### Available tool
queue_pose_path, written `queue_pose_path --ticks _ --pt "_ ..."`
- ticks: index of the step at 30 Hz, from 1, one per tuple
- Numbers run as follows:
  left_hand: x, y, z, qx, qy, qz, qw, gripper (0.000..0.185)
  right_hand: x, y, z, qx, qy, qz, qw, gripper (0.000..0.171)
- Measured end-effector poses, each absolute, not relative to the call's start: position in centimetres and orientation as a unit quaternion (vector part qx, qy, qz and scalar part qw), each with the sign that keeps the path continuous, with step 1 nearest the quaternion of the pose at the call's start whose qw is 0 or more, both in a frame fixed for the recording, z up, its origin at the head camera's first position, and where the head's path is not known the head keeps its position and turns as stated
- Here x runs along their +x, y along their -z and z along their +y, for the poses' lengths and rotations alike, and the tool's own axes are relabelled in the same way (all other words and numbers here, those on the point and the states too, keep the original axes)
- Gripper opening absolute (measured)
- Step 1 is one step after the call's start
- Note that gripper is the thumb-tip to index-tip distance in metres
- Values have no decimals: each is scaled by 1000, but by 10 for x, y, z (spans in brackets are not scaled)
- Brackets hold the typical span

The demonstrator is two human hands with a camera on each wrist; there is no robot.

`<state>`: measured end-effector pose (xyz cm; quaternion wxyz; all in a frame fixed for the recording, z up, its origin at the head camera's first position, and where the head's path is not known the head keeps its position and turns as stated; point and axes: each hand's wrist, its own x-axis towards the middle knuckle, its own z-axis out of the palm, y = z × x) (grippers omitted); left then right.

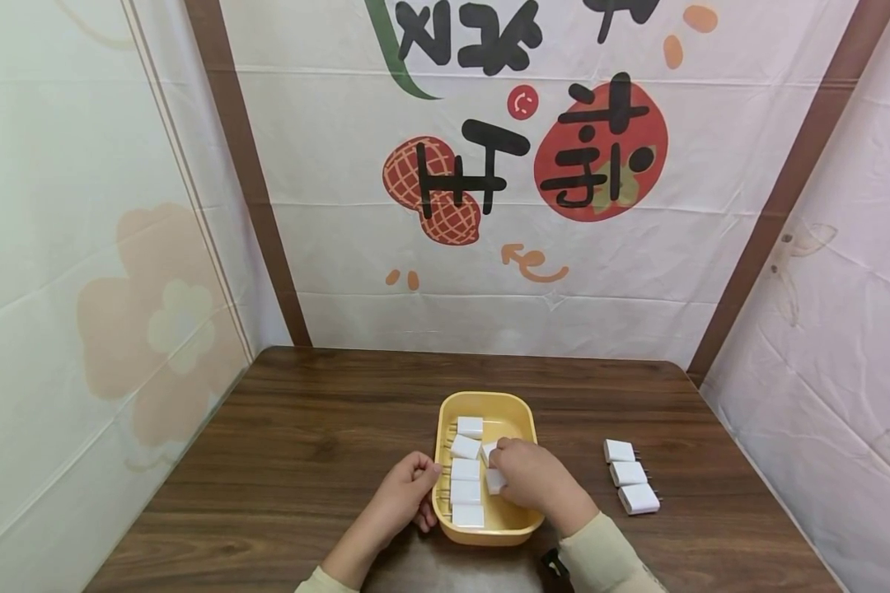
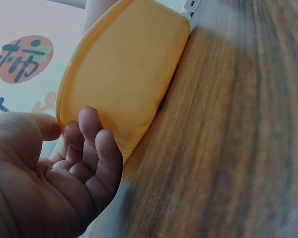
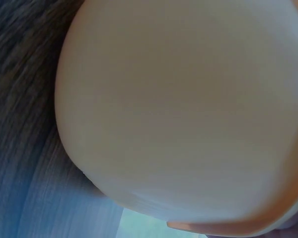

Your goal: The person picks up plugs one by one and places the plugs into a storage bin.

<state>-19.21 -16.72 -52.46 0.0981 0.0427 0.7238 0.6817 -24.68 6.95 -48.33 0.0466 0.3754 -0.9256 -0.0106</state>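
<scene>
A yellow plastic basin [image 1: 515, 537] sits on the table in the head view. Several white plug chargers [image 1: 466, 492] form a column along its left side, prongs pointing left. My left hand [image 1: 406, 492] pinches the basin's left rim between thumb and index finger; in the left wrist view the other fingers of that left hand [image 2: 64, 173] curl beside the yellow wall [image 2: 124, 64]. Inside the basin, my right hand [image 1: 537, 478] reaches down and grips a white charger [image 1: 495, 482], partly hidden by the fingers. Another white charger shows just above it. The basin's wall [image 3: 184, 109] fills most of the right wrist view.
Three more white chargers [image 1: 628, 474] lie in a slanted row to the right of the basin, prongs pointing right. Brown wood-grain tabletop [image 1: 289, 461] surrounds the basin. Printed cloth walls [image 1: 341, 321] enclose the back and sides. A small black object [image 1: 555, 563] lies by the right sleeve.
</scene>
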Motion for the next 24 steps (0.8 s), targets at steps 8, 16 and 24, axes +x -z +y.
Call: queue_pose_path --ticks 8,16,24 --pt "-192 525 -167 45 -681 725 97 32 -248 485 71 377 16 -925 48 20" --pt "-192 524 -166 42 -678 727 94 31 -249 482 73 385 20 -920 65 20" --pt "-192 524 -167 44 -675 730 94 32 -245 471 75 403 12 -911 84 17"
